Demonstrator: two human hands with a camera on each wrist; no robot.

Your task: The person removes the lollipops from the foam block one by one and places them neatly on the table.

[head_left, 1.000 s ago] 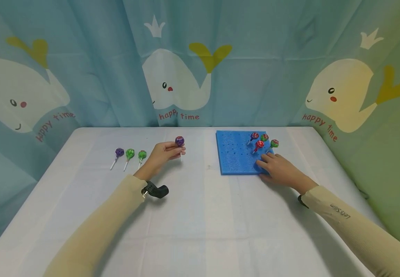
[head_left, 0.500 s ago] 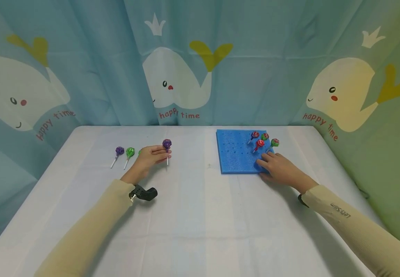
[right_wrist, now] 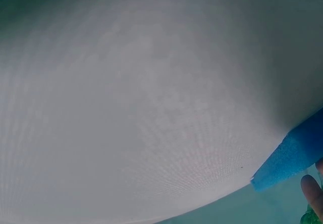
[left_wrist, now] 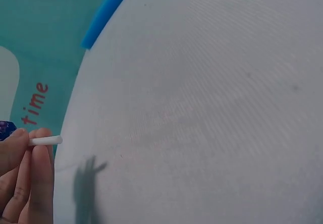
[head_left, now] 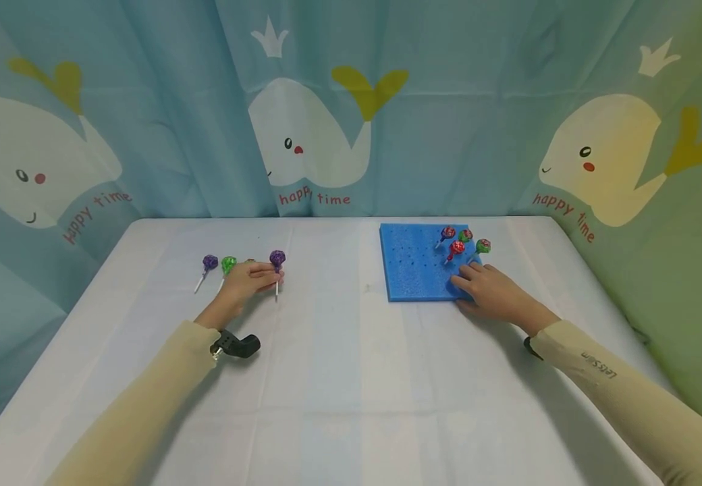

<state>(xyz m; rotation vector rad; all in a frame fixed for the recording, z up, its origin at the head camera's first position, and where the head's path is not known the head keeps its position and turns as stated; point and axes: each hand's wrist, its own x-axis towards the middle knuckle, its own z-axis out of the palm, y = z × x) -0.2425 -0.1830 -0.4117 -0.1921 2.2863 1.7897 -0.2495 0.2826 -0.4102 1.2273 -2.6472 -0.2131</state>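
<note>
In the head view my left hand [head_left: 244, 282] pinches a purple-wrapped lollipop [head_left: 277, 258] by its white stick, candy end up. The left wrist view shows the stick [left_wrist: 48, 141] jutting out between thumb and fingers. On the table lie a purple lollipop [head_left: 210, 262] and a green one [head_left: 228, 264]; a third green one is mostly hidden behind the left hand. My right hand [head_left: 489, 291] holds the near right corner of a blue foam board [head_left: 408, 282]. Several lollipops stand in its holes, among them a red one [head_left: 457, 248] and a green one [head_left: 482, 246].
The table [head_left: 339, 378] has a white cloth over it. A curtain [head_left: 466, 148] with whale prints hangs along its back edge. Rows of small holes mark the left part of the foam board.
My left hand has moved left with the purple lollipop, toward the lollipops lying on the table, and now covers most of the third one. The right hand stays at the board's corner.
</note>
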